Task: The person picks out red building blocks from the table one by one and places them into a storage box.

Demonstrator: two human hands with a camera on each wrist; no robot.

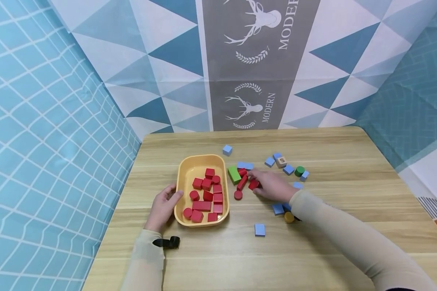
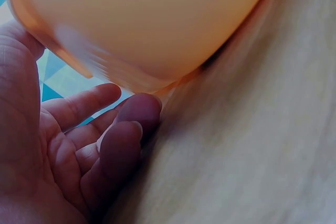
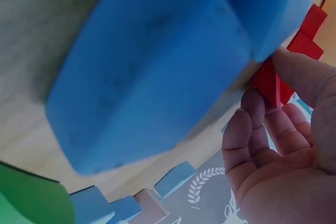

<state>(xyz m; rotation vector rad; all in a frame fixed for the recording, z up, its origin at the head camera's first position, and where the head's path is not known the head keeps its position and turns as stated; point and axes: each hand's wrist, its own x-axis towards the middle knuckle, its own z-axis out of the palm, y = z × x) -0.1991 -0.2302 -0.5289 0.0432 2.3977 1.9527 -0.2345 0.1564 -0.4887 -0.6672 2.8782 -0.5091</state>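
Red block (image 1: 254, 184): held in the right hand's pinch; whether it rests on the tabletop (image 1: 211, 258) or is just off it, I cannot tell.
Right hand (image 1: 271, 185): thumb and fingertips close on the block, well apart from the other hand; a light, square pinch should be enough for so plain a shape.
Left hand (image 1: 164, 205): thumb hooked over the rim of the yellow tray, fingers curled outside its wall; steady pressure here would stop the tray sliding.
Yellow tray (image 1: 189, 171): between the hands, right beside the left one, with red pieces (image 1: 202, 205) inside.
Red stick (image 1: 242, 182) and red disc (image 1: 238, 195): just left of the right hand's fingertips (easy to nudge), so a straight lift before any sideways travel seems wise.
Green block (image 1: 234, 175): between the tray and the right hand; any path leftward is best carried above it.
Blue block (image 1: 278, 209): near the right wrist, on the body side; a raised forearm would avoid sweeping it with the sleeve (image 1: 342, 226).
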